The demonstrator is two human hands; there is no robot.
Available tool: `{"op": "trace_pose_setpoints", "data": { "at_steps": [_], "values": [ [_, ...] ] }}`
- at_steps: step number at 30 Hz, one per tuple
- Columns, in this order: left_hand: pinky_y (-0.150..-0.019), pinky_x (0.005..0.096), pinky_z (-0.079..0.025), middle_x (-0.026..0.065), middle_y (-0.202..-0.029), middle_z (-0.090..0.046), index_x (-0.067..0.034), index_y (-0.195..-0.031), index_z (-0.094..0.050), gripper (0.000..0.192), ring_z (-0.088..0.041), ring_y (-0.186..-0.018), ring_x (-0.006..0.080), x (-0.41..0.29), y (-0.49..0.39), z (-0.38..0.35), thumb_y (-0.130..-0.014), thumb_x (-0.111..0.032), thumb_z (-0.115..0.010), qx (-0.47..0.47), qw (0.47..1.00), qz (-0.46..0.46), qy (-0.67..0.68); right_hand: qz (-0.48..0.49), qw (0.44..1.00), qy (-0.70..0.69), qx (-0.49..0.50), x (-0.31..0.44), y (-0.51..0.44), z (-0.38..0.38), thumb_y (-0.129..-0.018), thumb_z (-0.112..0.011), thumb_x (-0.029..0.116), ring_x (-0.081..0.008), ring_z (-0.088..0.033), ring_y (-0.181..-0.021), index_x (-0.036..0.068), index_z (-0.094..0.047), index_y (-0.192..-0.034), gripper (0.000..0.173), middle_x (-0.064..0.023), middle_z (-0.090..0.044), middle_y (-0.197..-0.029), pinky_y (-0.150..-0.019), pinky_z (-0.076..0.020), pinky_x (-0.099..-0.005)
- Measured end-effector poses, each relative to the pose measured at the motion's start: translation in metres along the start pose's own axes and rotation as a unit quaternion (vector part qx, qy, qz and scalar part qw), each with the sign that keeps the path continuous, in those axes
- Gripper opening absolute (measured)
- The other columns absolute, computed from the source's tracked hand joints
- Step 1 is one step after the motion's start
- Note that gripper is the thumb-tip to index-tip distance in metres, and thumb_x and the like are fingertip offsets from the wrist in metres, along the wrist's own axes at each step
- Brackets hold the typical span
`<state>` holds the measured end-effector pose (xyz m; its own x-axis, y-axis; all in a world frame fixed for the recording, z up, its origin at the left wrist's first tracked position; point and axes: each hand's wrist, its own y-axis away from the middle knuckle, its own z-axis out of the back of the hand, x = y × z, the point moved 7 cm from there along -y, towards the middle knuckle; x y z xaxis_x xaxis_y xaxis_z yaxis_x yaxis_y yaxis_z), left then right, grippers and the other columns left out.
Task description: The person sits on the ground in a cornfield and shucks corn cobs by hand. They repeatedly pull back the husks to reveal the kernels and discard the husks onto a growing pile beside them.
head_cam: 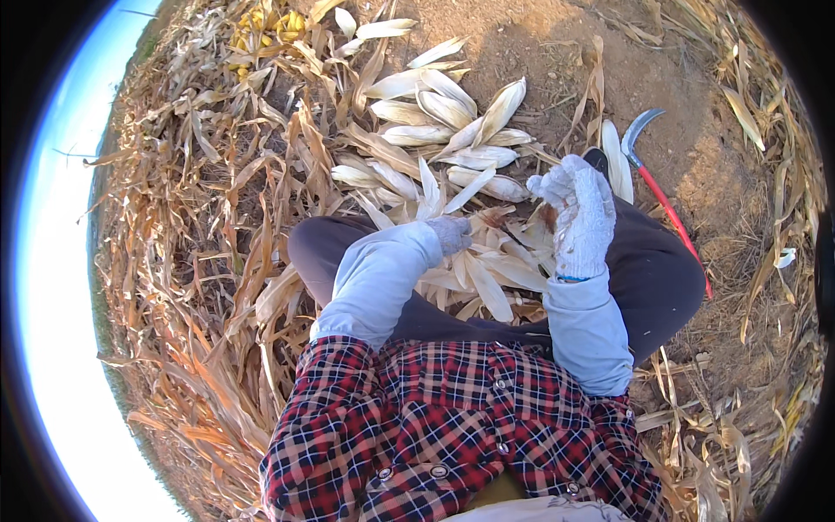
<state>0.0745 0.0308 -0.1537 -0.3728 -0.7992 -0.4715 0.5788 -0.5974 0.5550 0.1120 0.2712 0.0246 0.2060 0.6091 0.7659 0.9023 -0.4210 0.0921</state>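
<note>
My left hand (451, 235), in a pale knitted work glove, is closed at the base of some spread corn husks (434, 189); its fingertips are hidden. My right hand (579, 212), gloved alike, is raised over my right leg with its fingers curled. Whether it holds anything does not show clearly; brown corn silk (546, 215) is right beside its palm. Between the hands, loose pale husks (489, 280) lie in front of my crossed legs. Beyond them is a pile of corn ears still in their husks (450, 107).
A sickle with a red handle (672, 212) and curved blade lies on the soil to the right, near one unhusked ear (615, 160). Dry corn stalks and leaves (215, 215) are heaped at left. Husked yellow corn ears (267, 26) lie at the upper left.
</note>
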Motion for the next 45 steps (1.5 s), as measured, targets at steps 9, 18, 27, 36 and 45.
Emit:
{"op": "trace_pose_setpoints", "data": {
  "at_steps": [9,18,27,36,45],
  "values": [
    [-0.095,0.0447,-0.051,0.0191,-0.109,-0.072,-0.007,-0.119,-0.069,0.039,-0.068,-0.106,0.0350,0.095,-0.027,0.016,-0.095,-0.038,-0.062,-0.100,0.982,0.140,0.075,0.131,0.982,-0.052,0.127,0.116,0.023,-0.011,-0.109,-0.046,0.035,-0.0285,-0.067,-0.104,-0.001,-0.061,-0.130,0.044,-0.0149,-0.069,-0.117,-0.097,-0.0530,-0.0576],
    [-0.108,0.0445,-0.046,0.0233,-0.133,-0.063,-0.003,-0.137,-0.057,0.053,-0.059,-0.126,0.0386,0.059,-0.087,0.028,-0.096,-0.035,-0.062,-0.174,0.966,0.143,0.130,0.022,0.992,-0.089,0.088,0.104,0.019,-0.014,-0.109,-0.048,0.035,-0.0236,-0.060,-0.089,0.007,-0.053,-0.109,0.029,-0.0068,-0.060,-0.098,-0.091,-0.0521,-0.0520],
    [-0.117,0.0425,-0.038,0.0274,-0.149,-0.048,0.000,-0.150,-0.042,0.079,-0.049,-0.138,0.0393,0.089,-0.141,-0.025,-0.089,-0.044,-0.069,-0.150,0.968,0.199,0.041,-0.020,0.993,-0.086,0.080,0.097,0.011,-0.012,-0.109,-0.050,0.031,-0.0192,-0.043,-0.078,0.014,-0.041,-0.099,0.022,-0.0017,-0.044,-0.087,-0.087,-0.0491,-0.0481],
    [-0.106,0.0435,-0.048,0.0191,-0.132,-0.066,-0.009,-0.136,-0.062,0.054,-0.063,-0.123,0.0357,0.015,-0.040,-0.229,-0.097,-0.046,-0.057,0.370,0.927,0.006,-0.058,-0.019,0.990,-0.125,0.065,0.099,0.018,-0.010,-0.112,-0.041,0.029,-0.0273,-0.058,-0.081,0.011,-0.045,-0.102,0.021,-0.0123,-0.059,-0.099,-0.092,-0.0530,-0.0687],
    [-0.099,0.0457,-0.052,0.0200,-0.121,-0.070,-0.006,-0.126,-0.066,0.042,-0.067,-0.114,0.0379,0.033,-0.103,-0.094,-0.100,-0.036,-0.053,0.078,0.994,0.071,0.004,-0.019,0.994,-0.098,0.044,0.105,0.029,-0.018,-0.110,-0.047,0.026,-0.0168,-0.032,-0.070,0.015,-0.035,-0.091,0.025,0.0000,-0.033,-0.080,-0.076,-0.0450,-0.0466]
  ]
}}
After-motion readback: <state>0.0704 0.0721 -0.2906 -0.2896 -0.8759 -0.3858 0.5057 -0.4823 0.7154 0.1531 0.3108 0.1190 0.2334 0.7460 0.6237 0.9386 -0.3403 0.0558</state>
